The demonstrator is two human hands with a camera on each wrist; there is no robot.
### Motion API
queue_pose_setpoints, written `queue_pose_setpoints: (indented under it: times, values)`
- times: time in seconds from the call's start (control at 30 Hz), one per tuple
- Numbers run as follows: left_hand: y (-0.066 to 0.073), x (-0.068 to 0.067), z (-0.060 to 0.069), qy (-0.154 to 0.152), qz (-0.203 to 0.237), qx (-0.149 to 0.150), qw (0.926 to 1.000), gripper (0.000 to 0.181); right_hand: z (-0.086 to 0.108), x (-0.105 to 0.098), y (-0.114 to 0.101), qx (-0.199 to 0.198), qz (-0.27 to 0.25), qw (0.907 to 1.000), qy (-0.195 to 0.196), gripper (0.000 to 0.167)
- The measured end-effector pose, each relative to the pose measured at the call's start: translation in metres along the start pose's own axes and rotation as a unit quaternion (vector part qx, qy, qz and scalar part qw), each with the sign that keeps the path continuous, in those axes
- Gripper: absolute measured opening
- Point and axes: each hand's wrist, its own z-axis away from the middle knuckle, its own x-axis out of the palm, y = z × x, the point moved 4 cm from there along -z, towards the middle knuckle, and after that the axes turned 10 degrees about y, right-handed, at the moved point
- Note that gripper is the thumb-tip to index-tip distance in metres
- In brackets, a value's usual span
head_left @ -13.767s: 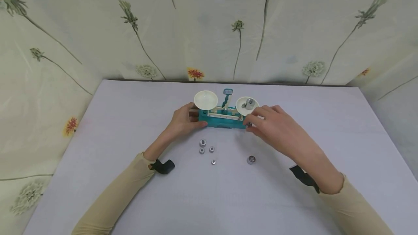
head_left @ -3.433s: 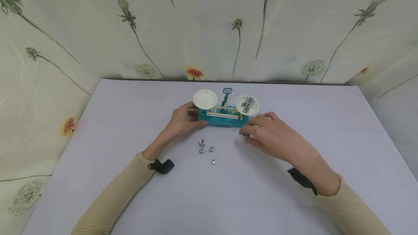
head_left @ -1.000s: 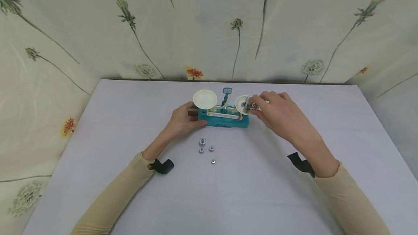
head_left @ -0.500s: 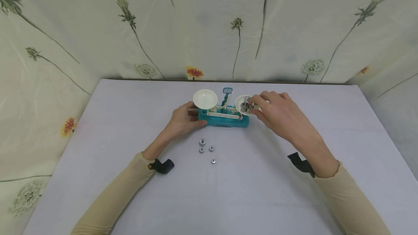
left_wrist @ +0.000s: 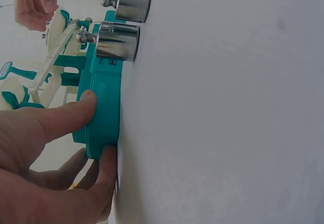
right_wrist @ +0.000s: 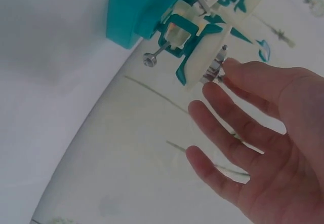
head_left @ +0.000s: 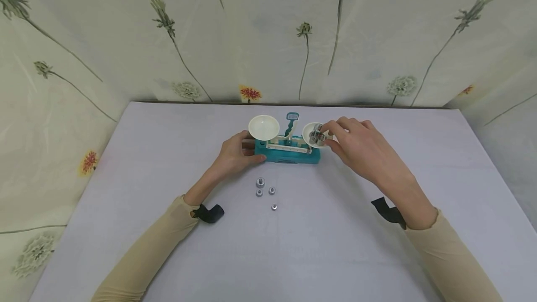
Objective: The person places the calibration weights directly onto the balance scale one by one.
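Note:
A teal balance scale with two white pans stands near the far side of the table. My left hand grips the left end of its base, thumb in front and fingers behind, as the left wrist view shows. At the right pan, my right hand has its thumb and forefinger apart beside several metal weights crowded there. In the right wrist view the weights sit in the pan by the fingertips, the other fingers extended. The left pan holds nothing.
Several small silver knobbed weights stand on the white table in front of the scale, the largest weight at the back left and the smallest weight closest to me. A flower-patterned cloth hangs behind the table's dark far edge.
My right hand brought a weight from the table to the right pan; over the last second it shifted left among the others and the fingertips parted. The left hand stays on the base.

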Motion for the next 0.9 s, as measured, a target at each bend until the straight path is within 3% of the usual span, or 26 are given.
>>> queue_pose_setpoints:
  times: [0.47, 0.9]
  values:
    - [-0.001, -0.003, 0.000, 0.003, -0.006, -0.004, 1.0000, 0.068, 0.003, 0.003, 0.007, 0.024, -0.043, 0.9987, 0.012, 0.057]
    - [0.000, -0.001, 0.001, -0.003, 0.002, -0.005, 1.0000, 0.068, 0.010, 0.021, 0.019, 0.088, -0.097, 0.9906, -0.040, 0.067]
